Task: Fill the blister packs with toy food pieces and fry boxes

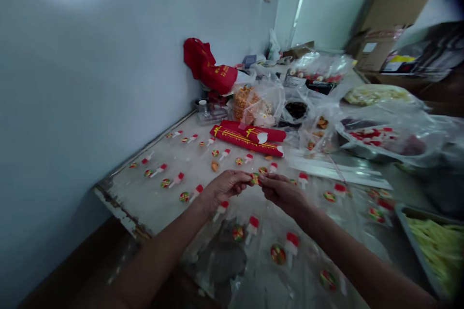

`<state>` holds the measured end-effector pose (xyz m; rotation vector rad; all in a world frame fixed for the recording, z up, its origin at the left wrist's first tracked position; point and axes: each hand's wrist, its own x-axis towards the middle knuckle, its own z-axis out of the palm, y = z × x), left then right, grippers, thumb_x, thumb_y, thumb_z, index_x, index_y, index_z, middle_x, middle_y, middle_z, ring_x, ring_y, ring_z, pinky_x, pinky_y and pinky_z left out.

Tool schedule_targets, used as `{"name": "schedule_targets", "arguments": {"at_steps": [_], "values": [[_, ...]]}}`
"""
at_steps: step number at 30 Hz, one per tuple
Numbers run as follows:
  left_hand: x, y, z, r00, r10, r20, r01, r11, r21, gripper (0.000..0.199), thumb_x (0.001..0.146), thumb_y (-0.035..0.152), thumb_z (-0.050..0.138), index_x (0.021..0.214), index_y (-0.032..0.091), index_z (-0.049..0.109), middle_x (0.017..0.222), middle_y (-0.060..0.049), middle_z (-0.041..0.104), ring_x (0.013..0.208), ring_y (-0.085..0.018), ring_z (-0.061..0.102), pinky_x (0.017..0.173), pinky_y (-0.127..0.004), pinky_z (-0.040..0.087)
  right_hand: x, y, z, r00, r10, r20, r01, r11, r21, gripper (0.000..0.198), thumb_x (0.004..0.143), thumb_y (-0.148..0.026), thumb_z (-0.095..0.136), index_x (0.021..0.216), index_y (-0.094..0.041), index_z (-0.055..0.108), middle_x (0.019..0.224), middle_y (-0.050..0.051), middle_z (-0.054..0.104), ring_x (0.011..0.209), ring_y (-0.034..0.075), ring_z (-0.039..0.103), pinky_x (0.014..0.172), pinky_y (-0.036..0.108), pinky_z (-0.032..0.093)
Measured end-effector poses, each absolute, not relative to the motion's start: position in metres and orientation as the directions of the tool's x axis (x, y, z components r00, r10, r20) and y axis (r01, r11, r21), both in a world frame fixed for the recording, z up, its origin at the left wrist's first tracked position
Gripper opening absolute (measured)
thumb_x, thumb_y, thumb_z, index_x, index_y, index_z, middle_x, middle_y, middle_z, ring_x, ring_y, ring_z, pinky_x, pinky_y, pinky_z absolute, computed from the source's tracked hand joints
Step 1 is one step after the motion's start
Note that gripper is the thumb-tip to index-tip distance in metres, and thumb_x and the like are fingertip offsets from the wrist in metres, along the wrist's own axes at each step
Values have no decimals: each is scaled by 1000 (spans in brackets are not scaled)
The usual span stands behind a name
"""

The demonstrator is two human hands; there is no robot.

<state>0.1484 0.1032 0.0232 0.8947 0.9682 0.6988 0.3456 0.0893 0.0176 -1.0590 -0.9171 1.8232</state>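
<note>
My left hand [230, 183] and my right hand [282, 190] meet over the middle of the table. Between their fingertips they pinch a small round disc [255, 179] patterned in red, yellow and green. Similar discs [278, 254] lie spread over the tabletop in rows. Beside most of them is a small red-and-white paddle-shaped piece [292, 243], and these pairs seem to rest on clear plastic film. Just beyond my left hand sits an orange-brown piece [215, 166]. Blur hides fine detail on the held disc.
Two red rolls with yellow print [250, 141] lie behind the rows. Farther back are bags of orange snacks [246, 102] and a red cloth bag [217, 77]. A metal tray of pale yellow strips [435, 241] stands at right. A wall [90, 82] borders the table's left side.
</note>
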Motion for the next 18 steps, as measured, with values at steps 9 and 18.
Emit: {"name": "schedule_targets", "arguments": {"at_steps": [9,18], "values": [[-5,291,41,-301,952,-62,515,217,830,14,80,26,66,71,15,69,72,-7,67,68,-17,58,62,-27,40,235,223,10,-292,949,-122,-108,-159,-981,49,68,-59,80,91,-16,72,68,0,62,53,8,40,50,24,25],[-49,418,11,-204,977,63,780,123,613,17,74,19,75,64,12,64,62,-8,62,86,-23,62,83,-30,42,268,221,-10,-314,932,-182,-73,-215,-974,36,71,-49,83,85,-17,74,69,1,65,58,11,48,53,25,32]]}}
